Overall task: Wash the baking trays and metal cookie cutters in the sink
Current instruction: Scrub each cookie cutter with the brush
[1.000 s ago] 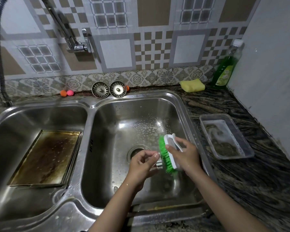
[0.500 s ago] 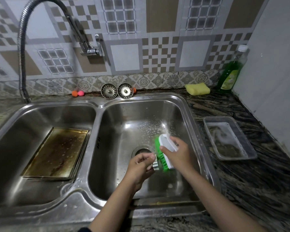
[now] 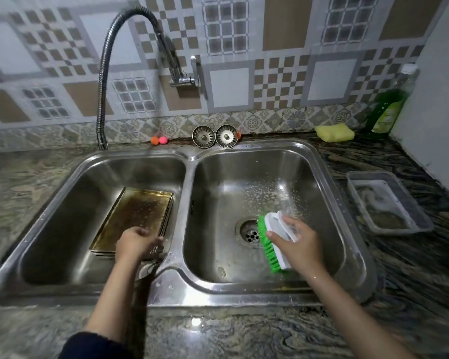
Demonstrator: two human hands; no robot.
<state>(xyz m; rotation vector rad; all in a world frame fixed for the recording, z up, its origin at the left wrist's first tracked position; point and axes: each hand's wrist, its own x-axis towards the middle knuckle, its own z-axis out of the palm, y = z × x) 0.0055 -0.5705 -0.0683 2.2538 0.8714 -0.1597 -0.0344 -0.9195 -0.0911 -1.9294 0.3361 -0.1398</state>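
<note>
The right hand [image 3: 300, 246] grips the green scrub brush [image 3: 272, 243] over the right basin, bristles turned leftward, ready to scrub. The left hand [image 3: 136, 243], fingers curled, reaches the near corner of the stained baking trays [image 3: 135, 215] stacked beneath it, probably to lift one; whether it grips, I cannot tell.

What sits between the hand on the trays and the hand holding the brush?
In the head view, only the steel divider between the two basins separates the left hand from the right hand gripping the brush.

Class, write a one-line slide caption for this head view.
Right hand holds scrub brush; left hand reaches baking trays.
</note>
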